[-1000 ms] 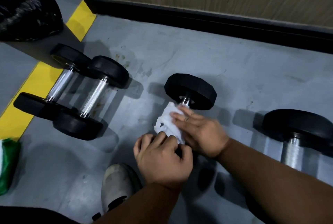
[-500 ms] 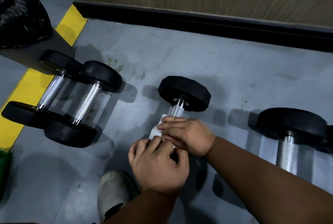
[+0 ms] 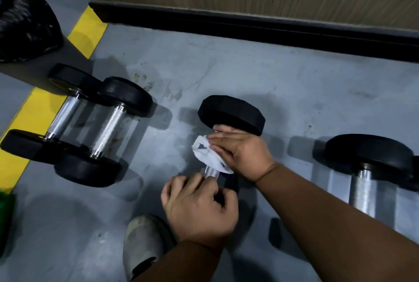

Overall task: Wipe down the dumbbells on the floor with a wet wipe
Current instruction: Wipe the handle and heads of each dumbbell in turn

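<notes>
The middle dumbbell lies on the floor with its far weight toward the wall, and its near end is gripped by the left hand, fingers curled round the bar and the near weight. This grip appears meant to keep the round weights from rolling while the bar is rubbed. The wet wipe is wrapped over the steel bar and clamped there by the right hand, whose fingers lie across the wipe close under the far weight; a short stretch of bare bar is seen between the two hands. Wrapping the wipe round the bar lets its whole circumference be cleaned in one stroke.

Four dumbbells are counted: a pair set side by side and touching at the left near the yellow line, the one being wiped, and a larger one well apart at the right. One wipe is seen. A shoe is planted just beside the left hand.
</notes>
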